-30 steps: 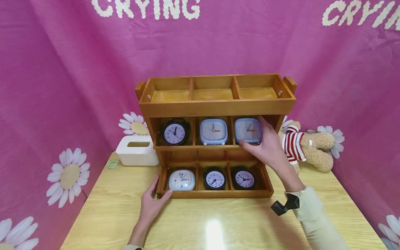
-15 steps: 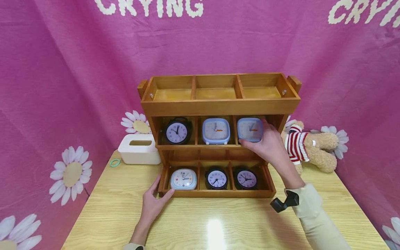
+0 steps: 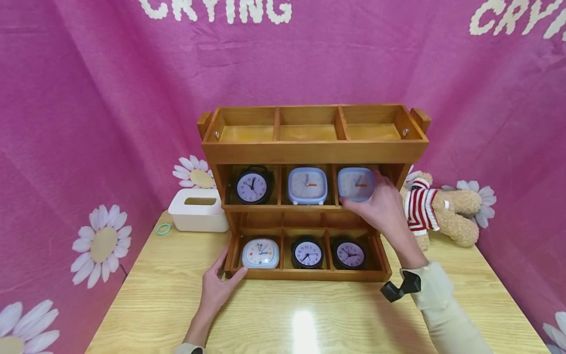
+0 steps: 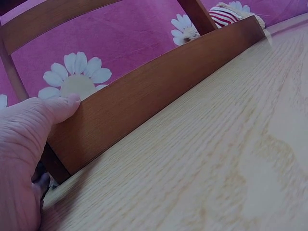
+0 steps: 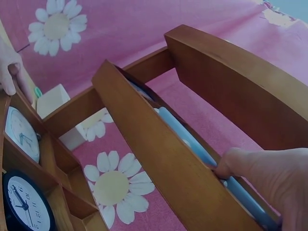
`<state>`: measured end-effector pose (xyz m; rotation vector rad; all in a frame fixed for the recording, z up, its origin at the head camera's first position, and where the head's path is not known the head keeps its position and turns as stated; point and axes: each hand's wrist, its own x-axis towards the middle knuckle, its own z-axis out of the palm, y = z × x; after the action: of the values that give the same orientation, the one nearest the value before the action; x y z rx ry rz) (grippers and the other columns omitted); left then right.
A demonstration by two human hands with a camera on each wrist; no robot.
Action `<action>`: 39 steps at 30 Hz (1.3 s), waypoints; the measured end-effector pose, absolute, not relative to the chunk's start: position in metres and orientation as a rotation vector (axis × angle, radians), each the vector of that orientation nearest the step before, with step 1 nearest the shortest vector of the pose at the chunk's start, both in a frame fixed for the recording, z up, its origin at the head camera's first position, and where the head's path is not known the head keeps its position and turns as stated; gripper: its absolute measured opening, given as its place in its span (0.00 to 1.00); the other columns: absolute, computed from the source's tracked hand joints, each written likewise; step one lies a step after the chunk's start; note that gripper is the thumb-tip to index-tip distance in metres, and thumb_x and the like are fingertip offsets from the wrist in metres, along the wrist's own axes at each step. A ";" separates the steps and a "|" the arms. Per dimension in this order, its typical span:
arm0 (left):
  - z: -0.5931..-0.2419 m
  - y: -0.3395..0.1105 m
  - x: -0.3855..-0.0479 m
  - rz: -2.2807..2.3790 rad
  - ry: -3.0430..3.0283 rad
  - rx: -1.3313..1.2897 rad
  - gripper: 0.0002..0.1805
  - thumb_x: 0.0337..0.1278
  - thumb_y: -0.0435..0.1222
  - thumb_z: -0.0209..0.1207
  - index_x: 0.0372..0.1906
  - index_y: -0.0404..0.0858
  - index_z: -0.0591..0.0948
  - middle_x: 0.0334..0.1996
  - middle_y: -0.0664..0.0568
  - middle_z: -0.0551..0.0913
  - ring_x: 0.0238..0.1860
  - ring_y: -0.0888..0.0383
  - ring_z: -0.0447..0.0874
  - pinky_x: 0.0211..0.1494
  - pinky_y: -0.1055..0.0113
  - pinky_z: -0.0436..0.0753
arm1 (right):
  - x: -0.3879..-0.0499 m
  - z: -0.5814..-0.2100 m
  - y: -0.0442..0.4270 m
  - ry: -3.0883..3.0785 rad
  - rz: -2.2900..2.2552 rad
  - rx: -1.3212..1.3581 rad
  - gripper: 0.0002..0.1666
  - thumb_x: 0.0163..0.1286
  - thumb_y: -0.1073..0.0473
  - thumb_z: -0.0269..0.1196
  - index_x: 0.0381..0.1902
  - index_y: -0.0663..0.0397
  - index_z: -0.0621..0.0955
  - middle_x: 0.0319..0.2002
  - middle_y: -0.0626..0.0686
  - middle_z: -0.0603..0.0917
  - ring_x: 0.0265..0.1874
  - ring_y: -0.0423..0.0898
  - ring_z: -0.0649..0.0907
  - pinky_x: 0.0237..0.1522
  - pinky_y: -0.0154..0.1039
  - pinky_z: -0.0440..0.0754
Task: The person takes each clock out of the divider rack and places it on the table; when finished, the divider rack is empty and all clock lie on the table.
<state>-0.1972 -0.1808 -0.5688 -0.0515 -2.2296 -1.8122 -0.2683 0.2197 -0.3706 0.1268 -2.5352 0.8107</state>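
Note:
A wooden rack (image 3: 315,153) with three tiers holds several clocks. On its middle tier, my right hand (image 3: 383,206) grips a blue square clock (image 3: 355,185) in the right compartment, thumb at the lower left and fingers at the upper right side. In the right wrist view the thumb of the hand (image 5: 269,173) lies against the blue clock's front edge. Another blue clock (image 3: 307,185) stands in the middle compartment, a black round clock (image 3: 252,187) in the left. My left hand (image 3: 216,287) holds the bottom tier's left corner, its thumb on the front board (image 4: 159,89) in the left wrist view.
The bottom tier holds a white oval clock (image 3: 260,253) and two black clocks (image 3: 307,253). A white tissue box (image 3: 199,210) and a green ring (image 3: 163,229) are left of the rack. A teddy bear (image 3: 442,209) in a striped top lies to the right.
The head view has shifted slightly, so the whole scene sits a little further right. The right hand keeps its grip on the blue clock, and the left hand still holds the rack's corner.

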 end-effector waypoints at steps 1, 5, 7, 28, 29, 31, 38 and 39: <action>-0.569 -0.181 -0.197 -1.819 -2.230 -0.049 0.45 0.55 0.33 0.77 0.76 0.29 0.69 0.75 0.39 0.69 0.74 0.44 0.67 0.69 0.81 0.65 | -0.269 -0.371 0.219 -2.531 0.808 0.120 0.53 0.51 0.39 0.78 0.67 0.64 0.74 0.47 0.68 0.83 0.45 0.64 0.82 0.43 0.62 0.81; -0.569 -0.181 -0.197 -1.839 -2.231 -0.035 0.45 0.55 0.33 0.77 0.76 0.31 0.69 0.75 0.41 0.69 0.74 0.46 0.68 0.70 0.81 0.65 | -0.269 -0.372 0.217 -2.518 0.802 0.093 0.55 0.51 0.39 0.78 0.68 0.65 0.73 0.50 0.69 0.82 0.47 0.65 0.82 0.45 0.63 0.81; -0.568 -0.181 -0.196 -1.849 -2.232 -0.025 0.45 0.55 0.34 0.77 0.76 0.32 0.69 0.75 0.41 0.69 0.74 0.47 0.68 0.70 0.81 0.65 | -0.269 -0.372 0.216 -2.510 0.801 0.087 0.55 0.50 0.39 0.78 0.67 0.66 0.73 0.50 0.70 0.82 0.47 0.66 0.82 0.46 0.63 0.81; -0.567 -0.180 -0.196 -1.851 -2.244 -0.009 0.45 0.54 0.33 0.77 0.76 0.31 0.69 0.76 0.41 0.69 0.74 0.47 0.68 0.72 0.74 0.66 | -0.267 -0.370 0.214 -2.451 0.835 0.074 0.52 0.48 0.41 0.80 0.64 0.66 0.76 0.51 0.69 0.84 0.46 0.65 0.83 0.46 0.62 0.82; -0.567 -0.180 -0.196 -1.850 -2.246 -0.008 0.45 0.54 0.33 0.77 0.76 0.31 0.69 0.76 0.41 0.69 0.74 0.47 0.68 0.72 0.72 0.66 | -0.267 -0.370 0.215 -2.446 0.839 0.074 0.52 0.48 0.41 0.80 0.64 0.66 0.76 0.51 0.68 0.84 0.46 0.65 0.84 0.45 0.62 0.81; -0.568 -0.180 -0.197 -1.848 -2.250 -0.005 0.45 0.54 0.32 0.77 0.76 0.31 0.69 0.76 0.41 0.69 0.74 0.47 0.68 0.73 0.70 0.67 | -0.267 -0.368 0.215 -2.434 0.846 0.076 0.51 0.47 0.42 0.81 0.63 0.66 0.76 0.50 0.68 0.85 0.45 0.64 0.84 0.45 0.61 0.81; -0.566 -0.180 -0.197 -1.825 -2.272 -0.010 0.45 0.54 0.33 0.77 0.76 0.31 0.69 0.76 0.40 0.68 0.74 0.45 0.68 0.75 0.57 0.66 | -0.263 -0.361 0.216 -2.407 0.864 0.064 0.48 0.46 0.44 0.81 0.59 0.64 0.78 0.46 0.66 0.85 0.43 0.63 0.83 0.43 0.59 0.79; -0.566 -0.180 -0.197 -1.822 -2.274 -0.009 0.45 0.55 0.33 0.77 0.76 0.31 0.69 0.76 0.40 0.68 0.74 0.45 0.68 0.75 0.56 0.66 | -0.262 -0.360 0.216 -2.405 0.861 0.061 0.48 0.46 0.43 0.81 0.58 0.64 0.78 0.46 0.65 0.85 0.43 0.63 0.83 0.42 0.58 0.79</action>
<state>-0.1968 -0.1804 -0.5660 -0.0094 -2.2742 -1.8223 -0.2616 0.2161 -0.3605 0.0609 -2.4048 0.8611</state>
